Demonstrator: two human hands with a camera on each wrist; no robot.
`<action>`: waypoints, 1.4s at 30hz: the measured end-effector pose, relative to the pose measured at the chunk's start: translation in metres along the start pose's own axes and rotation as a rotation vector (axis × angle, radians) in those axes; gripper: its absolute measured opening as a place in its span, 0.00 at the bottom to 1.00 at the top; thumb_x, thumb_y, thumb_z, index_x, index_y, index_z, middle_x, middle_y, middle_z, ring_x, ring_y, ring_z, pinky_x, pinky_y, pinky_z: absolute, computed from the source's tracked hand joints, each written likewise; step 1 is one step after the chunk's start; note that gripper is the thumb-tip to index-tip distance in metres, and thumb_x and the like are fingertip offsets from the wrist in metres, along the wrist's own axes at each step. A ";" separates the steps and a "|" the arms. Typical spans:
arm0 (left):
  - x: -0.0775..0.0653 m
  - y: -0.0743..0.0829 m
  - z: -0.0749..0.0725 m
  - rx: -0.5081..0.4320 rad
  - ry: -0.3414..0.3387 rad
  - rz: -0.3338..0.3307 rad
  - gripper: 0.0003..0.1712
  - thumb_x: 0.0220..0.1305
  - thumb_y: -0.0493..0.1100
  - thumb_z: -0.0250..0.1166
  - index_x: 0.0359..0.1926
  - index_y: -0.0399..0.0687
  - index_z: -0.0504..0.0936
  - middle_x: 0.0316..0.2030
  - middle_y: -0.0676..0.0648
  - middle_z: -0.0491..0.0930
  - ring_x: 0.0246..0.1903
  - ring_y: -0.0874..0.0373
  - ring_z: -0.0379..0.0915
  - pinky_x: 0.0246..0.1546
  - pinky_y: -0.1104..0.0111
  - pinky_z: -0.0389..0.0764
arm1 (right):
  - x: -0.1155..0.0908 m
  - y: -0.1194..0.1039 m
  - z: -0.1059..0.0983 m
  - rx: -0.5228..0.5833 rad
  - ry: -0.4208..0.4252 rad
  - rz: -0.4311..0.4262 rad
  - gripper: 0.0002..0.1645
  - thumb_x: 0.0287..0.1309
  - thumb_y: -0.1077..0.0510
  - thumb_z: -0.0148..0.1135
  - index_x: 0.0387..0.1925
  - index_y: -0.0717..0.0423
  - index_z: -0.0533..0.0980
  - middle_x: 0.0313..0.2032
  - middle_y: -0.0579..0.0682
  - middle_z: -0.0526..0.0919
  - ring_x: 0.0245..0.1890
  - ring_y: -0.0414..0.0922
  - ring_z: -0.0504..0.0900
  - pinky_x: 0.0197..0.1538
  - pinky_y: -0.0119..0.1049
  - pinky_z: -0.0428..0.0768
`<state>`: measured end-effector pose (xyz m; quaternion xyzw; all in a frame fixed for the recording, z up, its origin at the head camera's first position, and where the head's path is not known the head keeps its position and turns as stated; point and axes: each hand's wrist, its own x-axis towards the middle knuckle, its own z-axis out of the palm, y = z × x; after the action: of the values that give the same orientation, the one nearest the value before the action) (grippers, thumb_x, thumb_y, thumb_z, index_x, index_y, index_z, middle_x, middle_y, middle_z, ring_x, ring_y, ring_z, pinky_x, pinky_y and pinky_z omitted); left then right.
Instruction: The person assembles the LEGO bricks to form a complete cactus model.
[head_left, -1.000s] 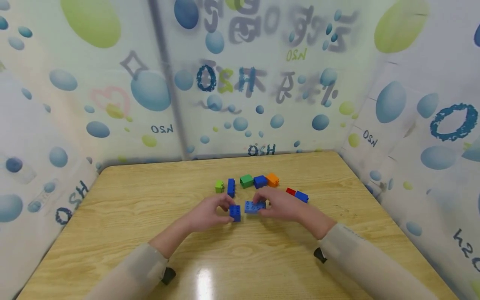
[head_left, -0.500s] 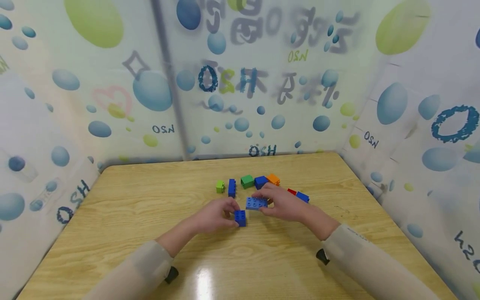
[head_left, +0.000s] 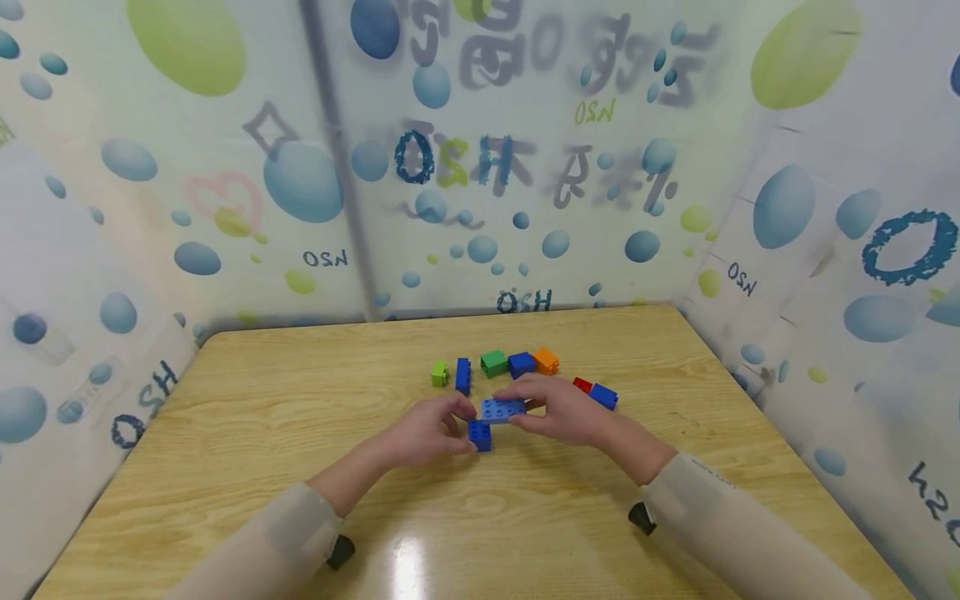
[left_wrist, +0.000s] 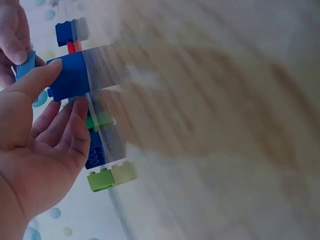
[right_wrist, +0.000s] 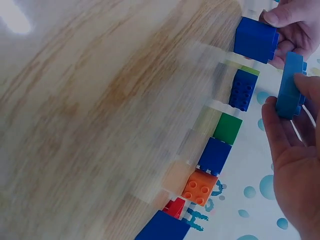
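Observation:
My left hand [head_left: 429, 432] pinches a dark blue building brick [head_left: 480, 435] between thumb and fingers, low at the table. In the left wrist view the thumb lies against the side of this dark blue brick [left_wrist: 72, 76]. My right hand [head_left: 562, 408] grips a longer, lighter blue brick [head_left: 501, 410] by its right end, studs upward. The right wrist view shows the light blue brick [right_wrist: 288, 87] raised off the table, just above the level of the dark blue brick [right_wrist: 255, 40]. In the head view its left end overlaps the dark brick's back edge.
Behind the hands on the wooden table [head_left: 300, 392] lie a lime brick [head_left: 439, 373], a long blue brick [head_left: 462, 376], a green brick [head_left: 493, 362], a blue brick [head_left: 521, 364] and an orange brick [head_left: 546, 360]. Right of them are a red brick [head_left: 582, 384] and a blue brick [head_left: 603, 397].
My left hand has moved the dark blue brick slightly right and nearer to me. My right hand has brought the light blue brick left, over the dark brick's back edge.

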<state>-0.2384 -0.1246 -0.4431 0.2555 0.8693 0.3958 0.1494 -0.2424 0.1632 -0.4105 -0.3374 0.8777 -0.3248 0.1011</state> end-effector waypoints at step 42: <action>-0.003 0.001 -0.001 -0.069 0.006 -0.022 0.16 0.72 0.42 0.76 0.56 0.43 0.85 0.51 0.47 0.89 0.48 0.57 0.88 0.46 0.68 0.90 | 0.010 0.002 0.017 0.046 -0.044 -0.042 0.24 0.75 0.54 0.70 0.69 0.45 0.84 0.63 0.47 0.88 0.60 0.46 0.86 0.62 0.38 0.88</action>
<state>-0.2362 -0.1269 -0.4416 0.2396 0.8584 0.4244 0.1600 -0.2442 0.1499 -0.4243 -0.3604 0.8603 -0.3394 0.1213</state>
